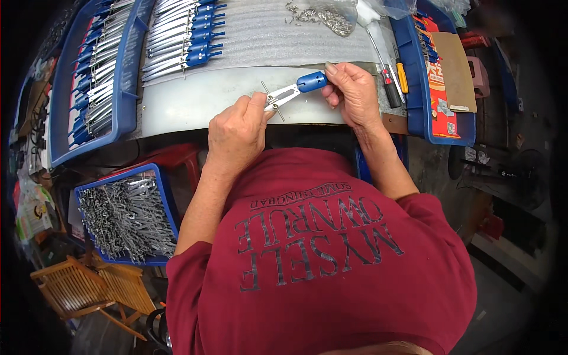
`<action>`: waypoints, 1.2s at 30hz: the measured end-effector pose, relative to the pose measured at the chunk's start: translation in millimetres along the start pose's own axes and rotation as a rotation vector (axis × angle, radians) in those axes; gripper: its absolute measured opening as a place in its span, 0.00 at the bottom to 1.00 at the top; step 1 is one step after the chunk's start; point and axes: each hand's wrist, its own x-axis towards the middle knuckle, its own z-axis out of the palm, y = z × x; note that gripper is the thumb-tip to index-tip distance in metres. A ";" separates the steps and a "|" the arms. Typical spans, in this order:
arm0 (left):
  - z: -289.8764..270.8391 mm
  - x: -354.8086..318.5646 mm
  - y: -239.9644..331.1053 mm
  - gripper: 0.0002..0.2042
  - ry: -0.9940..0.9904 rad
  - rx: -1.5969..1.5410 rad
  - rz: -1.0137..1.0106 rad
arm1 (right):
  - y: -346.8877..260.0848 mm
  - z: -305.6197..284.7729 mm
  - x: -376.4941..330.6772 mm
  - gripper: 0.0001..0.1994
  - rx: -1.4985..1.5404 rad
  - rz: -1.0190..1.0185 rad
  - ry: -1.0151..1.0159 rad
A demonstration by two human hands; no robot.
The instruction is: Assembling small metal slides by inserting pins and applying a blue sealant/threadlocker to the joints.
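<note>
— Where is the tool now?

— I hold the blue-handled metal tool (294, 89) over the front edge of the desk (195, 103). My right hand (354, 92) is in a clenched grip on its blue handle, and my left hand (236, 133) is pinching the metal end, where a thin pin (272, 100) crosses it.

— Is there open room around?

— Some. The grey foam sheet (266, 35) behind my hands is bare in the middle. To the left a row of finished tools (183, 35) lies near, then a blue tray (127, 89). To the right, screwdrivers (393, 83) lie just beside my right hand. Below the desk edge, on my left, stands a blue bin of metal parts (127, 216).
</note>
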 end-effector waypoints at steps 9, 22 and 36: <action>-0.2 -1.7 0.5 0.09 -0.016 0.020 0.006 | 0.6 -0.4 -0.9 0.10 -0.007 0.048 -0.010; 3.3 -4.4 -1.4 0.09 -0.008 -0.042 -0.014 | 6.2 -3.6 -0.5 0.10 -0.034 0.010 -0.036; 4.5 -2.8 1.7 0.08 -0.034 -0.113 -0.014 | 10.3 3.1 -5.4 0.11 0.037 0.050 -0.062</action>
